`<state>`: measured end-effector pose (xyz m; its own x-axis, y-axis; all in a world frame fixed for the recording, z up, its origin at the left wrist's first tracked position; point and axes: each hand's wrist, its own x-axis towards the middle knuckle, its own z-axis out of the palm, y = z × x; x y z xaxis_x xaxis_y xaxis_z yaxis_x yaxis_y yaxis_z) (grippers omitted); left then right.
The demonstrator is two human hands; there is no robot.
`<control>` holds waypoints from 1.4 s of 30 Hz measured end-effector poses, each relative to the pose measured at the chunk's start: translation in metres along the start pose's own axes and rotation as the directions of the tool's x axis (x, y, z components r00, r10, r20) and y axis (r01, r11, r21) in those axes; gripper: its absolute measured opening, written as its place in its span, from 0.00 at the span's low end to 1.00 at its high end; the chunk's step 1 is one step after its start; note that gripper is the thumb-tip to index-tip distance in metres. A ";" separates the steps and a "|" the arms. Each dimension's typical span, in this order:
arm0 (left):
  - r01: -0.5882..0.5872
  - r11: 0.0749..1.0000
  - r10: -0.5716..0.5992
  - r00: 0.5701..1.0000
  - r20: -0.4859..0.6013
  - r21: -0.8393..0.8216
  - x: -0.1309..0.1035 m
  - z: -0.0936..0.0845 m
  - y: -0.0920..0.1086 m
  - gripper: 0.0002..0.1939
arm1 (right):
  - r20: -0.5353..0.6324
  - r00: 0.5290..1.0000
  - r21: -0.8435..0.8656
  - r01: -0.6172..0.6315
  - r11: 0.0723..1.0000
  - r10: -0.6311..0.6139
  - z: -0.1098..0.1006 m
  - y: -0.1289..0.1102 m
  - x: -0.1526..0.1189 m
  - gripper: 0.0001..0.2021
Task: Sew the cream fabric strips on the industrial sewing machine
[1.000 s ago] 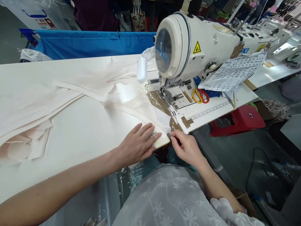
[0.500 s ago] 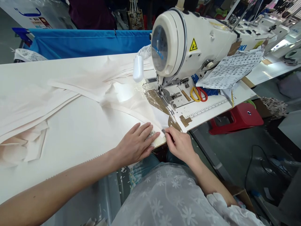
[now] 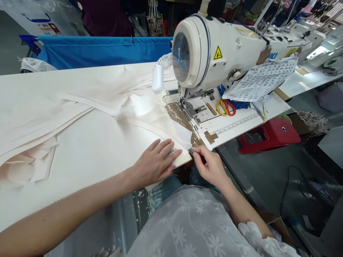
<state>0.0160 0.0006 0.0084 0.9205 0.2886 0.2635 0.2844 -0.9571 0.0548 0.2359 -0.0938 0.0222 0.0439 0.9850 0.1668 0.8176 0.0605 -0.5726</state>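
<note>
Your left hand (image 3: 157, 162) lies flat, fingers spread and holding nothing, pressing the cream fabric (image 3: 112, 139) down at the near edge of the table (image 3: 32, 200), its fingertips on a small printed label (image 3: 173, 153) there. Your right hand (image 3: 211, 166) is pinched shut on a small metal tool (image 3: 191, 151), whose tip sits at the fabric's corner just beside that label; what kind of tool it is cannot be made out. By the look of it, the work is at an early stage: the corner is being prepared at the table edge, well short of the presser foot (image 3: 184, 101) of the sewing machine (image 3: 214, 53), and no part of this corner lies under the needle yet, so the stitching appears to be ahead. The curved band of the fabric runs from your hands up toward the machine. As for containers, only a blue cloth bin (image 3: 102, 50) stands behind the table, and its contents are hidden. Scissors (image 3: 226, 107) lie on the machine bed, apart from both hands.
</note>
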 end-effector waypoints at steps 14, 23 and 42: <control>-0.018 0.999 0.018 1.000 -0.008 0.037 0.001 0.000 -0.001 0.22 | 0.048 0.997 -0.089 0.065 0.994 -0.061 0.000 0.001 0.013 0.07; -0.016 1.000 0.016 1.000 -0.017 0.014 0.000 0.002 -0.001 0.22 | 0.063 0.990 -0.174 0.132 0.976 -0.123 0.015 -0.005 0.032 0.08; -0.024 0.999 0.025 0.999 -0.034 0.028 0.000 0.002 -0.007 0.22 | 0.091 0.995 -0.097 0.058 0.994 -0.049 0.004 -0.002 0.044 0.08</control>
<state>0.0148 0.0071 0.0057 0.9175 0.2634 0.2979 0.2695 -0.9628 0.0210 0.2338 -0.0503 0.0275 -0.0491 0.9915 0.1208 0.8704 0.1018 -0.4817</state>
